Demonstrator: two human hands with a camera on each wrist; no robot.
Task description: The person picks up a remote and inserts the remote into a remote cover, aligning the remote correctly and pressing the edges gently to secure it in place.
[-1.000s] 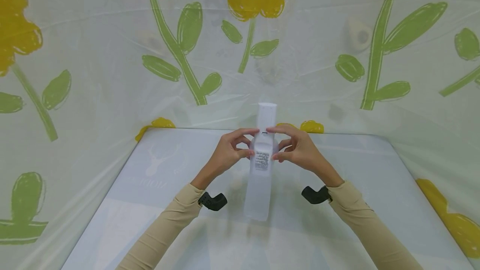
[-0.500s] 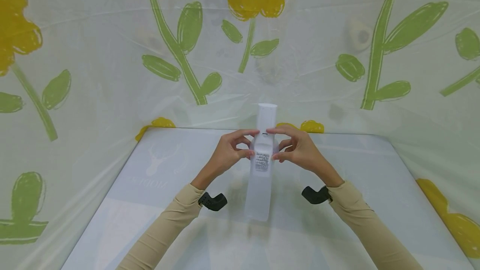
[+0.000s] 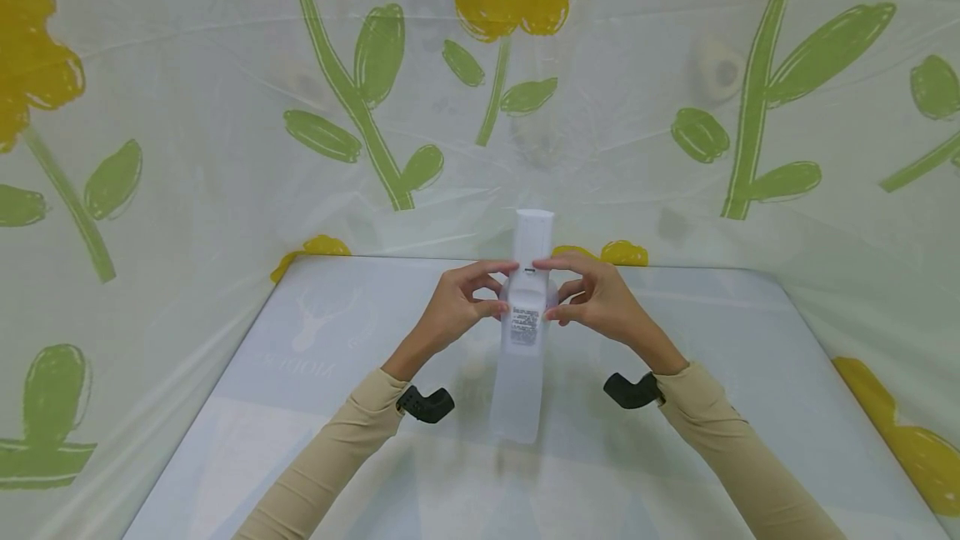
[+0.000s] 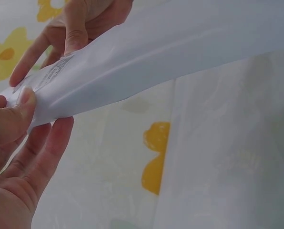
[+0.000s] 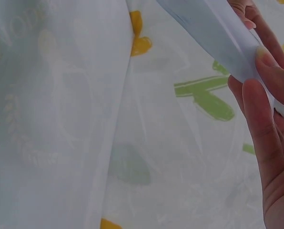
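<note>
A long, narrow white device (image 3: 517, 390) hangs over the table between my hands. Printed text on a label (image 3: 524, 327) and a small dark slot (image 3: 529, 270) face me. A rounded, pale part bulges behind it on both sides, mostly hidden. My left hand (image 3: 450, 307) pinches the left edge with the thumb beside the label and the index fingertip near the slot. On the other edge my right hand (image 3: 603, 307) mirrors that grip. In the left wrist view the smooth white body (image 4: 132, 67) stretches away from the fingers. The right wrist view shows thumb and fingers gripping its edge (image 5: 247, 52).
Below lies a white table (image 3: 300, 357) with a faint printed deer head. A pale sheet with yellow flowers and green leaves (image 3: 380, 57) rises behind it and along both sides. Black wrist mounts (image 3: 426, 403) sit at the sleeve cuffs.
The white device has tilted very slightly, its top end, slot and label sitting a little lower in the head view. Both hands keep the same grip and almost the same place.
</note>
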